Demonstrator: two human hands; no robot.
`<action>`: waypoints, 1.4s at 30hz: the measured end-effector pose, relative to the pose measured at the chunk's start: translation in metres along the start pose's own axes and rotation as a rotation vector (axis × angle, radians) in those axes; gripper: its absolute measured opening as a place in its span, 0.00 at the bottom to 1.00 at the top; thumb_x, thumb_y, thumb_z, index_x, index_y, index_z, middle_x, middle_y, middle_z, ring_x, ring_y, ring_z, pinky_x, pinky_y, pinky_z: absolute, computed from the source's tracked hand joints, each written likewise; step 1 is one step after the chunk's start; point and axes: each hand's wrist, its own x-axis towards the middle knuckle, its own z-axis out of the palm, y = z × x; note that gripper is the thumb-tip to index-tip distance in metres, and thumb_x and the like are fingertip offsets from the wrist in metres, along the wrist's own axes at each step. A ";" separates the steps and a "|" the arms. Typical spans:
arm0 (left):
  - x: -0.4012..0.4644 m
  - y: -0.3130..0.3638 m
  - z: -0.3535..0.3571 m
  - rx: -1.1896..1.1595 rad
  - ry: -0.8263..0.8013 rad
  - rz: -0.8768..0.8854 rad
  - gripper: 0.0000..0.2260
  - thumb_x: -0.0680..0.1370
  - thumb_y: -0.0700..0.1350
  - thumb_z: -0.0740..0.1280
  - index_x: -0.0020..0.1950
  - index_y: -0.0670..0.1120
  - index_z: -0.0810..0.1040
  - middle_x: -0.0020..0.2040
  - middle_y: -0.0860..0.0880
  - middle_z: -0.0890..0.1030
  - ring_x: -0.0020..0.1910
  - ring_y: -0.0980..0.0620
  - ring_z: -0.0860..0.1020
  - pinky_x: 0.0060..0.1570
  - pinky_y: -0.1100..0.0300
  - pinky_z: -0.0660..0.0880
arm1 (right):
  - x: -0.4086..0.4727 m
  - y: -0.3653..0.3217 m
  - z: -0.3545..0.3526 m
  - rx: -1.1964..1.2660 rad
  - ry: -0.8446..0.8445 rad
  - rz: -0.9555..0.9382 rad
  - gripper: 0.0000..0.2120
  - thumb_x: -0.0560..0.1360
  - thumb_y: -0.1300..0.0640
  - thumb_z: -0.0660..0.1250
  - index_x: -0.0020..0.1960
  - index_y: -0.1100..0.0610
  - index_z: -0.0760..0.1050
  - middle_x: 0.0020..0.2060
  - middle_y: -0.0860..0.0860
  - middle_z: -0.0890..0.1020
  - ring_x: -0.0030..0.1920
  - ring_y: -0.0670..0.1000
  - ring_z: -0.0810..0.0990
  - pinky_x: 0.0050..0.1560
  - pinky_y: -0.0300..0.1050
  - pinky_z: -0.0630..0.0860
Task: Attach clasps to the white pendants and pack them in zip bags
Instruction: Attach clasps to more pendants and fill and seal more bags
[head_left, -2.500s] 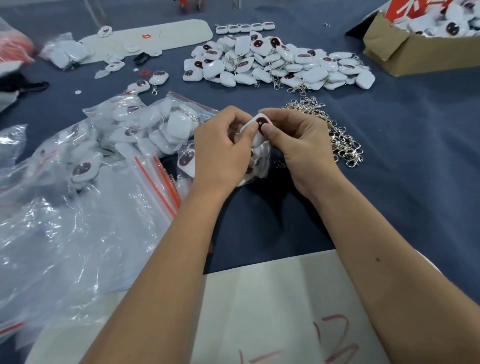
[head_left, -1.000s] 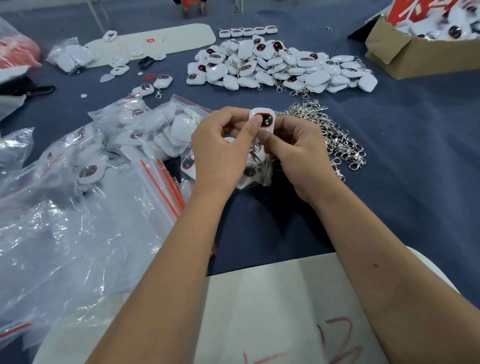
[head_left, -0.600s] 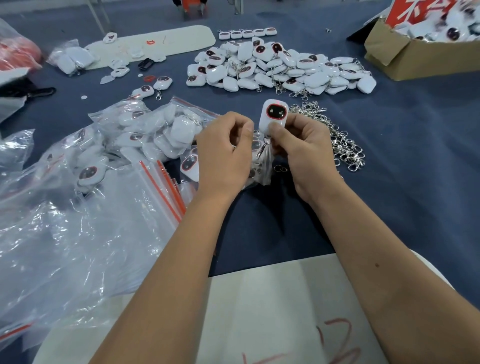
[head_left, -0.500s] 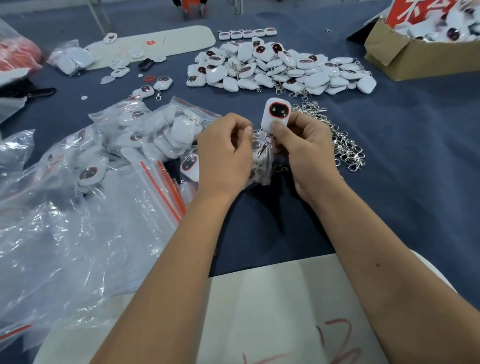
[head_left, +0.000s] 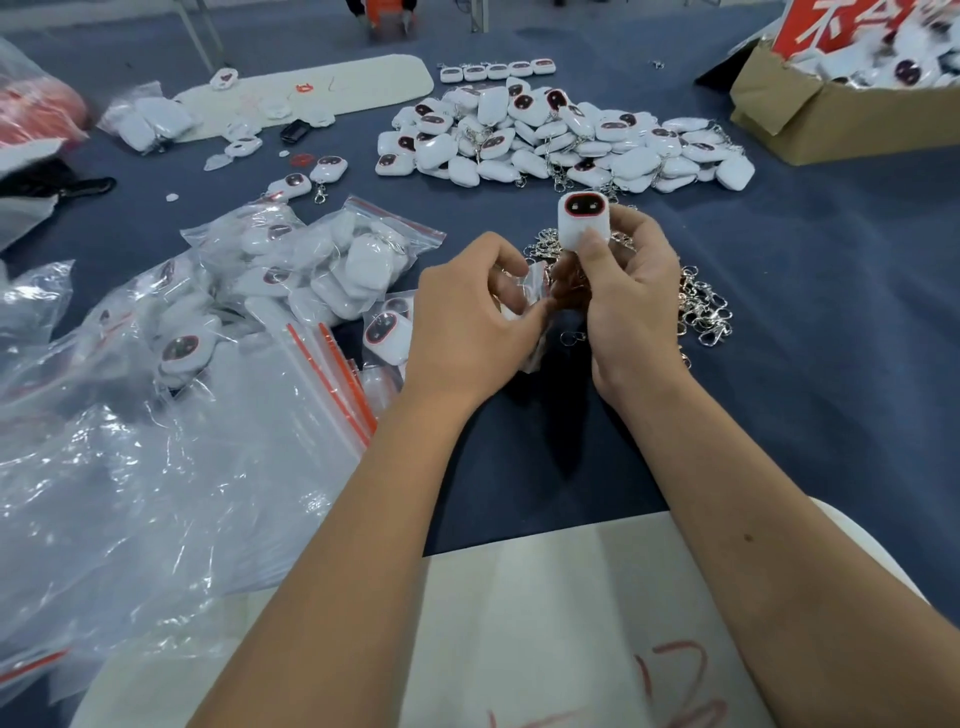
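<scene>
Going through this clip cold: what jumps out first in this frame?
The white pendant with its red-ringed dark face, held upright in the right hand at centre, above a tangle of silver clasps. The left hand beside it pinches a small clear bag. Behind them lies a big heap of loose pendants; filled zip bags crowd the left.

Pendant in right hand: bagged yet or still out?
Out. The pendant stands bare above the right hand; the left hand pinches a small clear bag beside it.
</scene>
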 end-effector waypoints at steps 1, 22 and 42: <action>0.000 0.000 -0.001 -0.027 -0.004 -0.015 0.10 0.70 0.45 0.79 0.46 0.50 0.79 0.32 0.55 0.81 0.28 0.60 0.74 0.33 0.65 0.72 | 0.000 0.000 0.000 -0.003 0.006 -0.008 0.03 0.84 0.61 0.65 0.57 0.58 0.74 0.33 0.50 0.81 0.33 0.50 0.79 0.33 0.45 0.77; -0.003 0.014 -0.007 -0.163 0.408 0.150 0.02 0.75 0.36 0.70 0.45 0.42 0.80 0.38 0.51 0.80 0.35 0.53 0.77 0.36 0.60 0.76 | -0.014 -0.004 0.005 -0.613 -0.279 -0.464 0.07 0.77 0.64 0.73 0.54 0.59 0.85 0.42 0.48 0.86 0.35 0.44 0.79 0.41 0.42 0.76; 0.002 0.007 -0.006 0.287 0.250 0.216 0.05 0.78 0.44 0.66 0.45 0.44 0.79 0.43 0.49 0.80 0.46 0.46 0.76 0.48 0.53 0.71 | 0.110 -0.020 0.002 -1.305 0.004 -0.279 0.20 0.75 0.64 0.62 0.64 0.53 0.79 0.57 0.54 0.83 0.64 0.59 0.76 0.61 0.48 0.73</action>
